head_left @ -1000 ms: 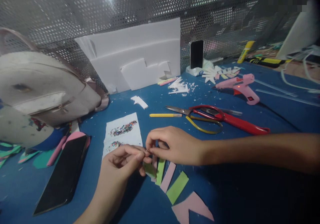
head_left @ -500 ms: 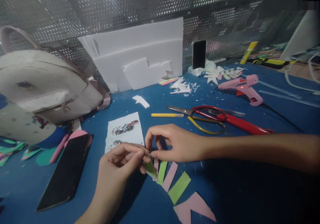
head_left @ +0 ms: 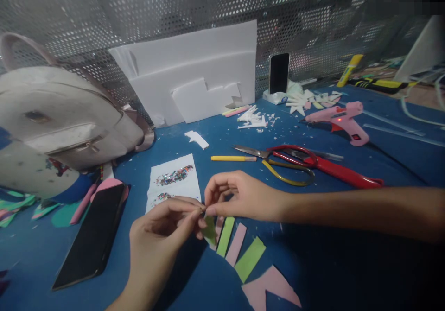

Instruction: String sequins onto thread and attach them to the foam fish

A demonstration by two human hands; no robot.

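My left hand (head_left: 158, 237) is closed, thumb and forefinger pinched at the upper end of a green strip (head_left: 210, 232). Against those fingertips, my right hand (head_left: 239, 197) is also pinched; whatever is between its fingers is too small or hidden to name. Beside the held strip fan out another green strip (head_left: 225, 237), a pink strip (head_left: 236, 244) and a wider green piece (head_left: 250, 259). A pink piece with a notched end (head_left: 271, 288) lies nearest me. Behind my left hand, white paper (head_left: 189, 186) carries colourful glitter (head_left: 175, 175).
Scissors (head_left: 255, 151), a yellow pen (head_left: 232, 158) and a red-handled tool (head_left: 347, 174) lie beyond my right hand. A pink glue gun (head_left: 351, 121) is at right. A dark phone (head_left: 92, 241) and a backpack (head_left: 69, 111) are left. White boards (head_left: 194, 60) lean behind.
My right fingertips have closed into a pinch and come against the left ones. The held green strip has turned more upright. The view has shifted slightly.
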